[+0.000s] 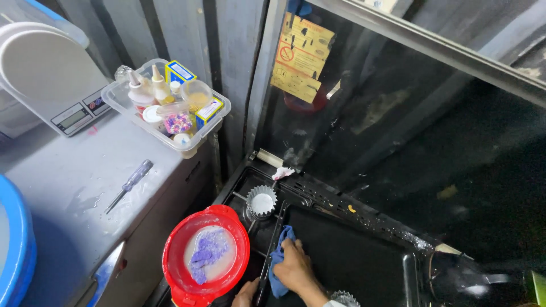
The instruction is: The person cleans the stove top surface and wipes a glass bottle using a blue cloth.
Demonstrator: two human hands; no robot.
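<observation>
Your right hand [296, 267] presses flat on a blue cloth [280, 267], fingers spread over it rather than curled, so the grip is a loose hold pinning the cloth against the black tray [341, 256]. The cloth lies at the tray's left edge, bunched under your palm, with one corner sticking up above your fingers.

Your left hand [245, 294] shows only at the bottom edge, just left of the tray, beside a thin dark bar [272, 250] that runs along the tray's side; whether that grip is clenched or released you cannot tell, since most of the hand is cut off.

Just left of the tray sits a red bowl [187, 250] holding pale liquid and a purple rag [207, 253]. Just above the tray's upper left corner stands a fluted metal cup [261, 200], with a crumpled white scrap [282, 172] a little beyond it.

Well left of the tray, a grey surface [68, 187] carries a screwdriver [129, 185], a clear tub [116, 98] of small bottles and jars, and a white scale [51, 79].
</observation>
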